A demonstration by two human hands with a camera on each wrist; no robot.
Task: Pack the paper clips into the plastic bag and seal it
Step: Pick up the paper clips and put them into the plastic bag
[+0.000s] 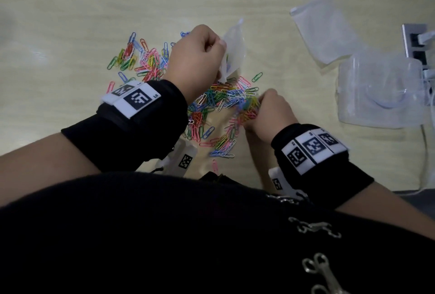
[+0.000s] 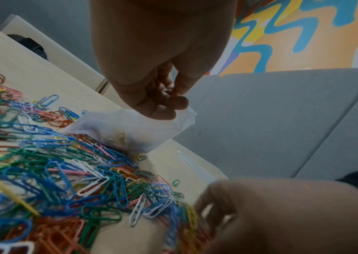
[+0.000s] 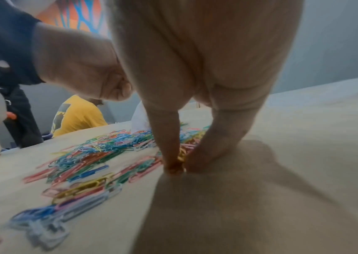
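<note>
Coloured paper clips [image 1: 211, 108] lie scattered in a wide heap on the pale wooden table [image 1: 70, 11]. My left hand [image 1: 197, 58] pinches the rim of a small clear plastic bag [image 1: 231, 53], holding it up over the heap; in the left wrist view the plastic bag [image 2: 134, 130] shows a few clips inside. My right hand [image 1: 268, 115] reaches down at the heap's right side, and its fingertips [image 3: 173, 166] pinch some paper clips [image 3: 182, 153] against the table.
A second empty plastic bag [image 1: 322, 30] lies at the far right. A clear plastic box [image 1: 381, 91] stands beside it, with a socket strip [image 1: 416, 42] and cables behind. Another person in a yellow shirt [image 3: 78, 115] sits beyond the table.
</note>
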